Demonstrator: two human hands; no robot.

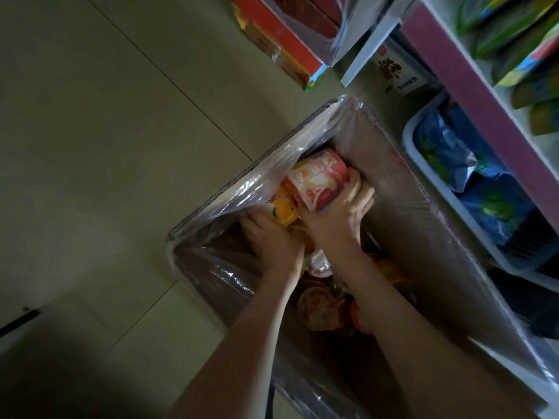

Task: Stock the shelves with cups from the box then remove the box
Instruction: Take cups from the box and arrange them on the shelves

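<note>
Right hand [338, 214] holding pink cup [317, 179], inside box [390, 167]

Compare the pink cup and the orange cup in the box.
The pink cup is pink and white, the orange cup orange and yellow. The right hand grips the pink cup, which shows plainly; the left hand mostly covers the orange cup. Both are inside the box.

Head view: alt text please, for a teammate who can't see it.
Both hands reach into a plastic-wrapped cardboard box on the floor: the right hand grips a pink cup, the left hand an orange cup beside it. More cups lie below; stocked shelves stand at right.
</note>
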